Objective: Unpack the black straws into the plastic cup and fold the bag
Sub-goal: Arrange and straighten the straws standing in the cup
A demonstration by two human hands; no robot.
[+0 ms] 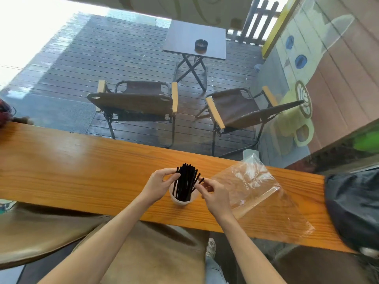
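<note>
Roughly halfway, I'd say: straws (pixel 185 181) are standing in the cup (pixel 181 199), bunched upright and fanning a bit at the tops, cup sits on the near part of the wooden counter (pixel 82 171), centre of view. Left hand (pixel 159 184) is on the left side of the bundle, fingers curled with the tips against the upper straws, looks like it's gathering them in. Right hand (pixel 213 193) is just right of the cup, thumb and fingers pinched on one stray straw tip leaning out to the right. Bag (pixel 260 193) lies flat-ish and crumpled on the counter to the right, touching or just behind the right hand, its near corner hanging over the counter edge; it looks empty, though clear plastic makes that hard to confirm. So unpacking looks done bar tidying the last stragglers. Left to do: let go of the straws, then flatten and fold the bag, untouched so far. Dark bundle (pixel 352 206) at far right crowds the bag a little.
</note>
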